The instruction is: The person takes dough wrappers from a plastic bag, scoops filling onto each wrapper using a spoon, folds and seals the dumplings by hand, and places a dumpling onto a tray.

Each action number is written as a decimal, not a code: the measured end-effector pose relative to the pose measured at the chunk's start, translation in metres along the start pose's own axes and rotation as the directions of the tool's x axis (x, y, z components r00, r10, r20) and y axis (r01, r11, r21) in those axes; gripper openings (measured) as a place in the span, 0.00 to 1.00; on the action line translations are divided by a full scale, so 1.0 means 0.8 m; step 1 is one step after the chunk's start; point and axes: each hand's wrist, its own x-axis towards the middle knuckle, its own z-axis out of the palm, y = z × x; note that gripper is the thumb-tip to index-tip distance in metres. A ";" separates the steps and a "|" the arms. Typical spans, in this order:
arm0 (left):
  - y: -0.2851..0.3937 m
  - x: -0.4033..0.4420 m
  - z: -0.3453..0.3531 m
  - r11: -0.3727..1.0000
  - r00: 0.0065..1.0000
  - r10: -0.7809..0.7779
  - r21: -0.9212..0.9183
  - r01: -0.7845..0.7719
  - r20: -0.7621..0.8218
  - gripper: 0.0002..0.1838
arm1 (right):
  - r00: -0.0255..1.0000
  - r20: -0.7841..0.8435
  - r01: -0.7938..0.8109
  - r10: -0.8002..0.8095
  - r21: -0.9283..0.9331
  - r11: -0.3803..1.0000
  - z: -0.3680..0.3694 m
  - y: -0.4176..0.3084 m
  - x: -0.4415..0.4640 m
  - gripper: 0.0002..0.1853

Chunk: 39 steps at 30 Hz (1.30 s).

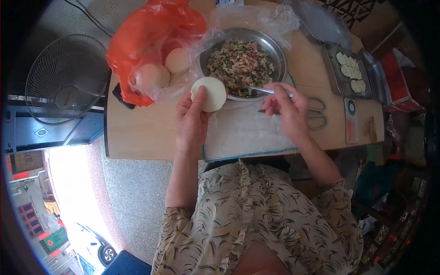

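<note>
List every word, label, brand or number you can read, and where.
Nothing is legible.
Fan hub: marking too blurred.
Diamond label on blue cabinet: too small.
White-and-blue item, top: print too blurred.
Red strips and wall lettering outside: too small.
Dough round and metal bowl: no text visible.

Light wooden table (142, 135). From where I stand: wire-caged fan (66, 97) at table's left, speckled grey floor (135, 192) nearest table's left front. Farther left of table, glaring daylight, blown-out ground (73, 183), white car (94, 245), building (32, 222) outside. Right of table: red box (395, 75), dim clutter (385, 206), mostly unreadable.
</note>
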 end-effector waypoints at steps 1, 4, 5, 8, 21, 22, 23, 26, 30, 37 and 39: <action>0.001 -0.001 0.001 1.000 1.000 -0.003 0.006 0.004 -0.007 0.17 | 0.998 -0.006 -0.056 0.056 0.056 0.997 -0.001 -0.001 0.002 0.18; 0.008 -0.005 0.000 1.000 1.000 0.004 -0.019 -0.003 0.006 0.18 | 0.997 -0.044 -0.051 0.064 0.238 0.970 -0.001 0.002 0.008 0.17; 0.010 -0.005 -0.001 0.999 1.000 0.010 -0.036 -0.009 0.017 0.18 | 0.996 -0.052 -0.059 0.076 0.270 0.961 -0.004 0.000 0.010 0.17; 0.028 -0.004 0.003 0.999 0.999 0.013 -0.030 -0.011 0.045 0.19 | 0.995 -0.060 -0.057 0.083 0.344 0.937 -0.016 -0.007 0.018 0.18; 0.054 0.049 0.064 0.963 0.915 -0.172 -0.136 0.234 0.365 0.23 | 0.890 0.014 0.452 -0.456 -0.155 0.878 -0.001 -0.047 0.007 0.15; 0.052 0.053 0.065 0.957 0.914 -0.180 -0.152 0.249 0.364 0.23 | 0.835 0.092 0.541 -0.542 -0.313 0.780 0.000 -0.041 0.004 0.14; 0.051 0.057 0.065 0.950 0.913 -0.190 -0.167 0.264 0.362 0.23 | 0.736 0.245 0.667 -0.631 -0.419 0.616 -0.002 -0.042 0.002 0.13; 0.052 0.064 0.066 0.954 0.907 -0.216 -0.117 0.274 0.362 0.23 | 0.640 0.354 0.746 -0.682 -0.501 0.440 0.001 -0.034 -0.002 0.14; 0.046 0.070 0.061 0.951 0.906 -0.189 -0.159 0.264 0.378 0.23 | 0.671 0.262 0.719 -0.694 -0.458 0.523 0.001 -0.031 0.000 0.14; 0.052 0.071 0.037 0.943 0.917 -0.151 -0.223 0.245 0.368 0.24 | 0.805 -0.134 0.560 -0.579 -0.151 0.814 0.008 -0.044 0.003 0.15; 0.059 0.072 0.021 0.921 0.932 -0.137 -0.303 0.245 0.336 0.24 | 0.854 -0.127 0.483 -0.505 -0.168 0.859 0.002 -0.037 0.008 0.15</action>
